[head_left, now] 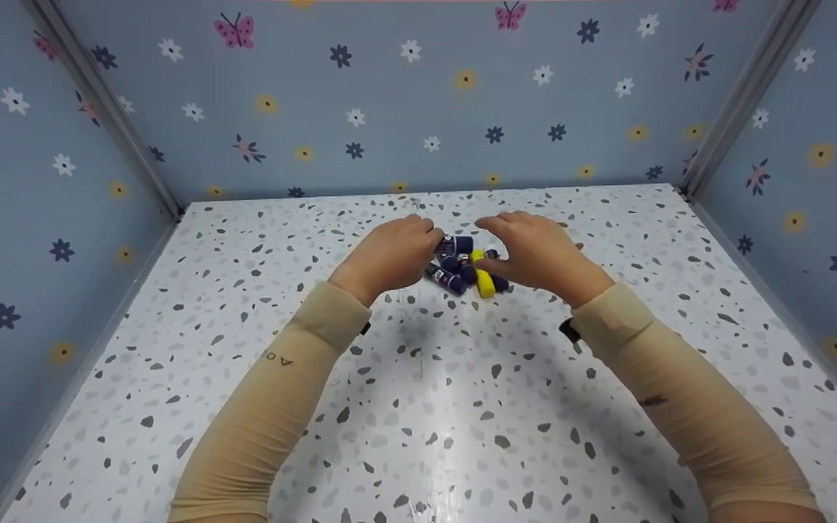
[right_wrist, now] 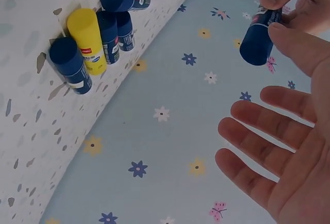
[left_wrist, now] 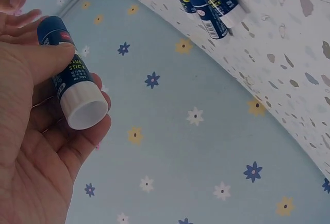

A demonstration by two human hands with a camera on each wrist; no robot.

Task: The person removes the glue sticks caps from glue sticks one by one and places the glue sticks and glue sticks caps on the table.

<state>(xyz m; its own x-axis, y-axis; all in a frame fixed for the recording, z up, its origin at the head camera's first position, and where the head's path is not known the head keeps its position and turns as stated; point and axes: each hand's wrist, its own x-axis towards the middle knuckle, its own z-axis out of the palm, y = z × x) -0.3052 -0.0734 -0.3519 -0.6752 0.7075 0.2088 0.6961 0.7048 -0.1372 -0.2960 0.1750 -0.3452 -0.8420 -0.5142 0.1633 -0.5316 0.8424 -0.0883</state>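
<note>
My left hand [head_left: 394, 254] grips a dark blue glue stick [left_wrist: 72, 74], thumb across its label and fingers behind it; its white end points toward the left wrist camera. To its right, my right hand [head_left: 538, 254] is spread with fingers apart. In the right wrist view the right thumb lies close to the held stick's blue cap [right_wrist: 256, 43]; whether it touches, I cannot tell. Below the hands, several dark blue glue sticks [right_wrist: 70, 65] and a yellow one [right_wrist: 86, 41] lie close together on the speckled table.
The white speckled table [head_left: 418, 407] is bounded by a blue flowered panel [head_left: 404, 94] at the back and similar panels at left [head_left: 19, 218] and right [head_left: 811, 189]. The glue stick group lies toward the back middle.
</note>
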